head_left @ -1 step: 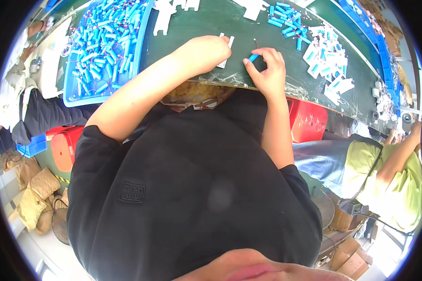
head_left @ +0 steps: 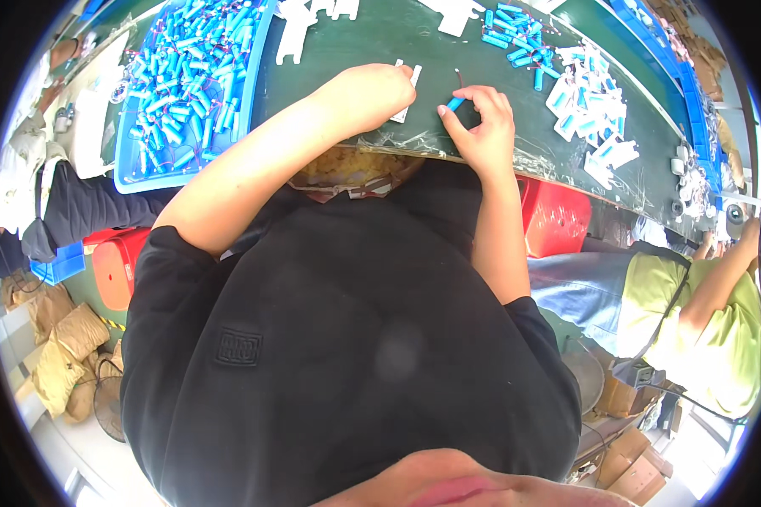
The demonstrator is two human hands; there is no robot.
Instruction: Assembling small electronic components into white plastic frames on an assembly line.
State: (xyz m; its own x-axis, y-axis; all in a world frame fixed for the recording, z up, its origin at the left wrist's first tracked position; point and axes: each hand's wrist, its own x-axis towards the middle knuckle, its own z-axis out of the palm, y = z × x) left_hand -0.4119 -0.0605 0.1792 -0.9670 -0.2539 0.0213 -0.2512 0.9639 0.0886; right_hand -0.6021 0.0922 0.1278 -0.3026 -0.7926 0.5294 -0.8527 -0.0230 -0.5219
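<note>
My left hand (head_left: 375, 95) is closed at the table's near edge, its fingers curled on a flat white plastic piece (head_left: 416, 78) that sticks out past the knuckles. Just right of it, my right hand (head_left: 489, 128) pinches a blue cylindrical battery (head_left: 455, 104) between thumb and fingers. A thin dark wire rises from the battery's far end. The fingertips of my left hand are partly hidden by the hand itself. A small gap of green tabletop (head_left: 435, 80) separates the two hands.
On the left stands a blue tray (head_left: 249, 110) heaped with wired blue batteries. White plastic pieces (head_left: 294, 34) lie beyond my hands. Loose blue batteries (head_left: 520, 38) and a pile of white pieces with batteries (head_left: 588, 101) lie to the right. A person in a yellow-green shirt (head_left: 710, 338) is at right.
The blue battery in my right hand has shifted very slightly, up and to the left. My left hand keeps its place.
</note>
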